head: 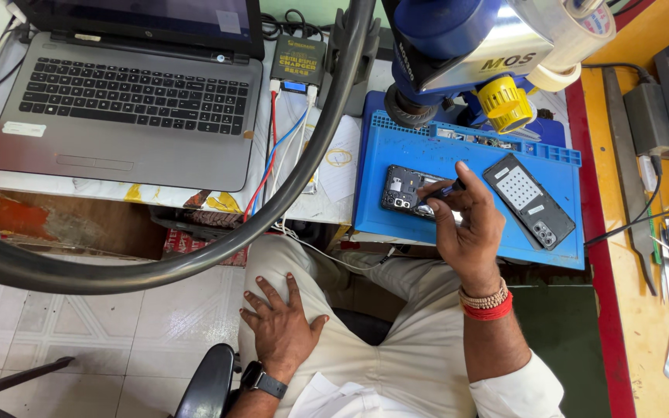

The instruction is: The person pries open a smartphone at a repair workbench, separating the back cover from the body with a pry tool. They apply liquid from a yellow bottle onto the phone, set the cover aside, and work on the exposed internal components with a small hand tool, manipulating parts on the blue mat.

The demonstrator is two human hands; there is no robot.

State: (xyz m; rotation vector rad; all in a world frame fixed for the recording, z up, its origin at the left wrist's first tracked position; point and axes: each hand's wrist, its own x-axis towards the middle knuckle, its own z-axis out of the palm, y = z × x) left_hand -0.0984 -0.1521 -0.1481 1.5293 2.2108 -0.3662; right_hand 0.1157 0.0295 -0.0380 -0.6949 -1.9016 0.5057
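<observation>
Phone (406, 190) with its back off lies on the blue mat (396, 147) just beyond the right hand (470, 228), which pinches a small tool (444, 190) onto it, long axis running sideways; left hand (280, 329) rests flat, fingers spread, on the thigh, well apart.

Bright even daylight, soft shadows, glare on tape roll (582, 31), near black ring (156, 263) blurred, edges curved
</observation>
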